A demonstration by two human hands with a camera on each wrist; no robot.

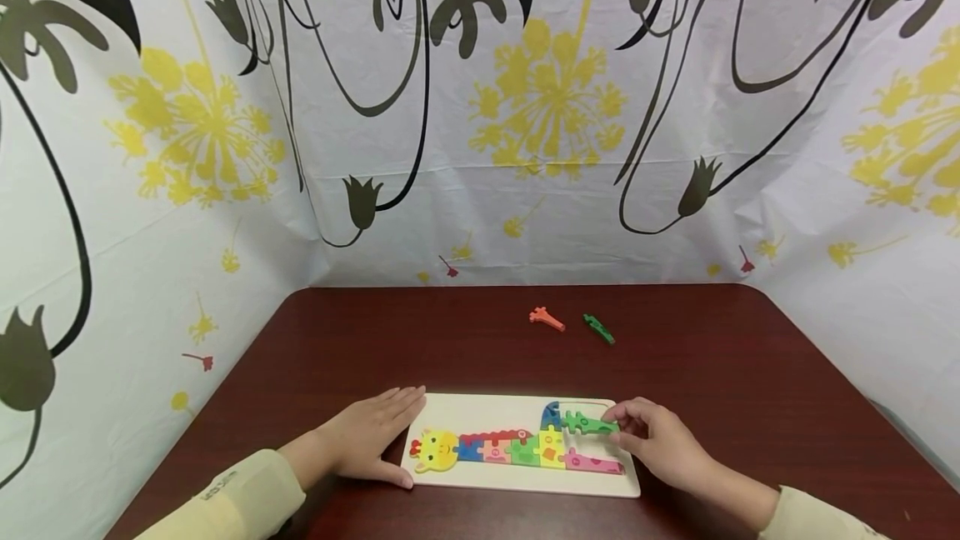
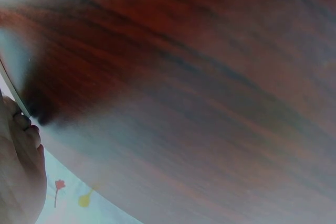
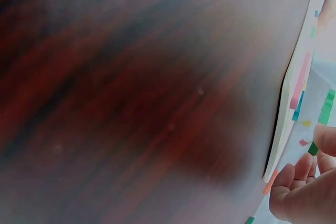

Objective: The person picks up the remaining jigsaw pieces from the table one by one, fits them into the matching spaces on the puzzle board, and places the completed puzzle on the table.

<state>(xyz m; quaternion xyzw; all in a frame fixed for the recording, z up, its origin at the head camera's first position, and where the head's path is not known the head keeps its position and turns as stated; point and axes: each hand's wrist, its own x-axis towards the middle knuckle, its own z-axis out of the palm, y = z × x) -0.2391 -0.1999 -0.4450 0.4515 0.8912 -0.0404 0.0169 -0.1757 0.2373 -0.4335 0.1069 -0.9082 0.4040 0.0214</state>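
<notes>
A white giraffe puzzle board [image 1: 480, 408] lies lengthwise before me on the table. My left hand [image 1: 378, 437] rests on its left end with fingers extended, thumb near the lower corner. My right hand [image 1: 662, 444] pinches a green puzzle piece [image 1: 587, 423] between thumb and fingers over the board's right part. In the right wrist view the green piece [image 3: 326, 108] shows raised above the board. A yellow giraffe head [image 1: 436, 450], a row of colored body pieces [image 1: 522, 451], a pink leg piece [image 1: 594, 462] and a blue piece [image 1: 551, 416] sit in the board.
Farther back on the dark red-brown table [image 1: 420, 340] lie an orange puzzle piece [image 1: 546, 319] and a second green piece [image 1: 599, 329]. A white floral cloth [image 1: 465, 223] hangs behind the table and along its sides.
</notes>
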